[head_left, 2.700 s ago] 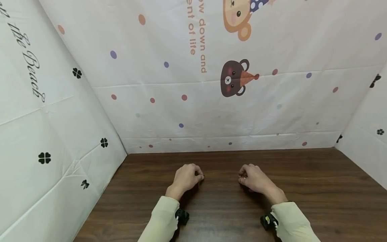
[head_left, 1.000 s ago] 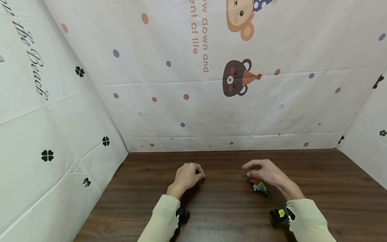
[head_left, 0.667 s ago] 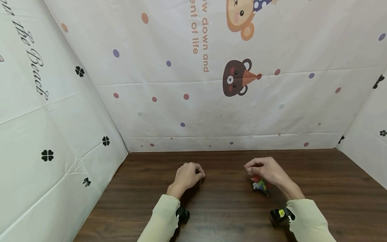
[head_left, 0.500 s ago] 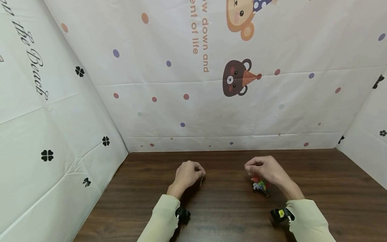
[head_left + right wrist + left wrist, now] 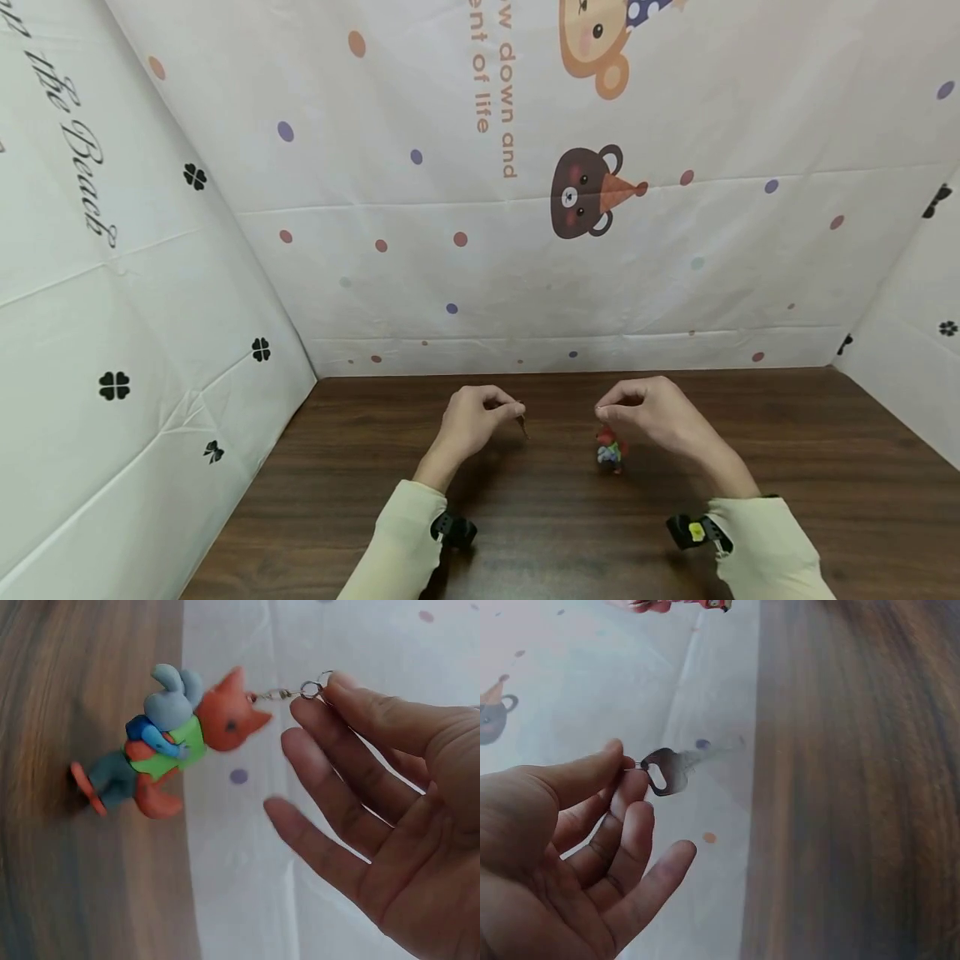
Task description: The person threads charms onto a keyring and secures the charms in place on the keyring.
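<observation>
Metal key (image 5: 675,769), upright fox keychain (image 5: 159,759)

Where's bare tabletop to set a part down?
Bare table: left of the left sleeve, right of the right sleeve, and between them. Crowded: far middle, where the left hand holds a key and the right hand a fox figurine by its ring.

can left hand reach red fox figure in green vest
Probably yes: nothing blocks the way to the fox figure held by the right hand, but the left hand holds a flat metal key.
</observation>
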The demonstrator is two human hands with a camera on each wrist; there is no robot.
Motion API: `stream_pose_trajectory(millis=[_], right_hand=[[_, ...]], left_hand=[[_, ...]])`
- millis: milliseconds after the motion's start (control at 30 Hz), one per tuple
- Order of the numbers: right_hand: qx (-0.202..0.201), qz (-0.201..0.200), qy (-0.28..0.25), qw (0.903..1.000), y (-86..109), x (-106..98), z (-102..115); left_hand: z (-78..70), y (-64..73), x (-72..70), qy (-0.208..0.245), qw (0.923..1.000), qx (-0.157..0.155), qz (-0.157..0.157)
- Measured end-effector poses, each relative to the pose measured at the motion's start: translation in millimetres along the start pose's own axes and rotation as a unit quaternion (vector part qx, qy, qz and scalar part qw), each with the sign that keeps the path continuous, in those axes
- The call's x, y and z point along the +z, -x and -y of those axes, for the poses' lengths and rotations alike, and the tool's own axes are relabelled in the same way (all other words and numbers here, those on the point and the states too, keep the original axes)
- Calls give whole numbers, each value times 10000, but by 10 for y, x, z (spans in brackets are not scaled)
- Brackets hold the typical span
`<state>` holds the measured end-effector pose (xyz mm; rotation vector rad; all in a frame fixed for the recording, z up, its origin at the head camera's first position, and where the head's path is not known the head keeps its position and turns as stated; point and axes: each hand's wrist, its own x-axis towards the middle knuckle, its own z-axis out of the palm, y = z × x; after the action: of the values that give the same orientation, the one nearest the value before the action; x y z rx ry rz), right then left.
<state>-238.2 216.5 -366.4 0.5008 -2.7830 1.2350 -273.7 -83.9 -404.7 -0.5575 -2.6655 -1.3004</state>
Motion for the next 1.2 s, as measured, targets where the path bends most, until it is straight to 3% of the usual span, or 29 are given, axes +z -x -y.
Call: stream_pose_trajectory(millis=[200, 433, 633, 767, 933, 1200], right_hand=[[-348, -320, -23, 9989, -8, 74, 161], [-483, -742, -335, 9955, -18, 182, 266], [-598, -867, -404, 9936, -23, 220, 322], [-745, -940, -537, 9913, -21, 239, 366], [-1208, -1216, -558, 9836, -29, 286, 395], [-1960, -1462, -473, 9685, -45, 355, 368]], left_hand=[[-148, 14, -22, 626, 9979, 123, 71], [-287, 34, -17, 898, 9956, 253, 44], [-392, 55, 2, 1114, 9930, 397, 73], [-431, 58, 32, 1046, 9921, 678, -137], [-484, 75, 54, 751, 9903, 1066, -478], [-533, 108, 72, 688, 9863, 1487, -168]])
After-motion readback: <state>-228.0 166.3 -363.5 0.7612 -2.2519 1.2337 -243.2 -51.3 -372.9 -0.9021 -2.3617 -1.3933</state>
